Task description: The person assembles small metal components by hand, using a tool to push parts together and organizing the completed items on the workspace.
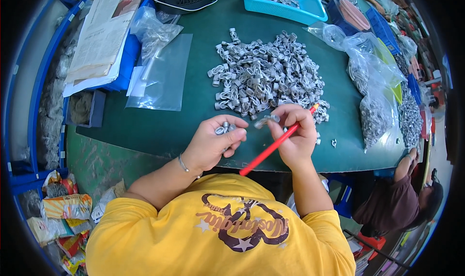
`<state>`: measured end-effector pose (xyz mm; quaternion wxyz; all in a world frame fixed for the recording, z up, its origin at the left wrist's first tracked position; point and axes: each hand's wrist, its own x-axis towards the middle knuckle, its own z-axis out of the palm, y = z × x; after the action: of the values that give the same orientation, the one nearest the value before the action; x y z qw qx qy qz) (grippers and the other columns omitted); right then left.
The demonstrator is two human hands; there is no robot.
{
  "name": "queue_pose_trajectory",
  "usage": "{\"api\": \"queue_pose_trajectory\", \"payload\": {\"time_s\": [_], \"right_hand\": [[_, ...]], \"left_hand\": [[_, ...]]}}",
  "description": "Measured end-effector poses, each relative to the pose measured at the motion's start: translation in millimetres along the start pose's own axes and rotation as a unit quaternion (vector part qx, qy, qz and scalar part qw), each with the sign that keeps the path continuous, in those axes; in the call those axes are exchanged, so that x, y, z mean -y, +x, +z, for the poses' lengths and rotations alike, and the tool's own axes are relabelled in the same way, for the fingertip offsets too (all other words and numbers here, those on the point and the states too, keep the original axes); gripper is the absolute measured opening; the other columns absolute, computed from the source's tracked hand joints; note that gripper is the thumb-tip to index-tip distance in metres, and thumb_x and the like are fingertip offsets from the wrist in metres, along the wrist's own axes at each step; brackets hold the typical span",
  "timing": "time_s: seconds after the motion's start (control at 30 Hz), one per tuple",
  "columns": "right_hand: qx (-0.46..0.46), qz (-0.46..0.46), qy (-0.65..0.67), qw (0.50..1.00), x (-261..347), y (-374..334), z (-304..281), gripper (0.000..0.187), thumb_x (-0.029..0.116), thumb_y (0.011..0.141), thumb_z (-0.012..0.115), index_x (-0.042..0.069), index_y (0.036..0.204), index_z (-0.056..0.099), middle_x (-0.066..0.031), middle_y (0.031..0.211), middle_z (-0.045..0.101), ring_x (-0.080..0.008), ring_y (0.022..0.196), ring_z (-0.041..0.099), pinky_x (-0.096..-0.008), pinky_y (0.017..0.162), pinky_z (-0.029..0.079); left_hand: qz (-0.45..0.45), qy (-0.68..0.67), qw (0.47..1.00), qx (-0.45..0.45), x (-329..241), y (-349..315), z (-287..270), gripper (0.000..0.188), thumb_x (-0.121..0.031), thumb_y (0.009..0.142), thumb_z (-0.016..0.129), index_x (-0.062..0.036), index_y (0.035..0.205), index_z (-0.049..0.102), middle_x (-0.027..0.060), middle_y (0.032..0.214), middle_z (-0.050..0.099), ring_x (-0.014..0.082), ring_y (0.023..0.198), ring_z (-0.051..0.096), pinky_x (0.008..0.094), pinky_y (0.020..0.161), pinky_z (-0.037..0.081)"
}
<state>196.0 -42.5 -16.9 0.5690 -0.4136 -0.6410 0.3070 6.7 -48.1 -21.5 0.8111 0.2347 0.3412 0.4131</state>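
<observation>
My left hand (206, 143) is closed around a few small silver metal fittings (224, 130), each with ring-shaped, ribbed ends. Between the thumb and fingers of my right hand (298, 143) is pinched another such fitting (264, 121). A slim red pencil-like stick (265, 156) with a yellowish end lies slantwise through that same hand, pointing down to the left. Both hands hover close together above the near edge of the green table (201, 89). Just beyond them spreads a large heap of the same fittings (269, 75).
Clear plastic sheeting (164, 77) lies left, beside newspapers (97, 46) on a blue container. At the far side stands a turquoise basket (271, 12). Bags of metal parts (373, 116) sit along the right edge. Another person (395, 203) sits at right.
</observation>
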Motion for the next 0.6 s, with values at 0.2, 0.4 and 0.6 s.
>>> {"api": "queue_pose_trajectory", "payload": {"time_s": [0.2, 0.4, 0.6], "right_hand": [[0.045, 0.000, 0.080, 0.996, 2, -19, 5, 0.028, -0.013, 0.071, 0.060, 0.005, 0.077, 0.040, -0.0137, 0.089, 0.058, -0.0173, 0.076, 0.057, -0.0257, 0.065, 0.047], [-0.021, 0.176, 0.225, 0.958, 12, -26, 5, 0.017, -0.006, 0.084, 0.051, 0.004, 0.086, 0.037, -0.0163, 0.093, 0.057, -0.0131, 0.072, 0.059, -0.0211, 0.059, 0.049], [-0.002, 0.224, 0.296, 0.929, 11, -32, 4, 0.022, -0.009, 0.080, 0.055, 0.004, 0.083, 0.038, -0.0167, 0.092, 0.057, -0.0153, 0.072, 0.061, -0.0225, 0.058, 0.052]], "left_hand": [[0.020, 0.165, 0.985, 0.038, 3, -7, 4, 0.020, -0.005, 0.079, 0.065, -0.0009, 0.096, 0.056, 0.0023, 0.070, 0.057, 0.0044, 0.052, 0.047, 0.0171, 0.045, 0.036], [0.203, 0.335, 0.920, -0.001, 9, -5, -1, 0.020, -0.005, 0.074, 0.070, -0.0019, 0.092, 0.059, 0.0000, 0.075, 0.058, 0.0032, 0.063, 0.050, 0.0177, 0.056, 0.041], [0.264, 0.374, 0.889, 0.007, 9, -9, 3, 0.020, -0.006, 0.073, 0.070, -0.0024, 0.090, 0.061, 0.0017, 0.078, 0.061, 0.0058, 0.067, 0.053, 0.0206, 0.061, 0.044]]}}
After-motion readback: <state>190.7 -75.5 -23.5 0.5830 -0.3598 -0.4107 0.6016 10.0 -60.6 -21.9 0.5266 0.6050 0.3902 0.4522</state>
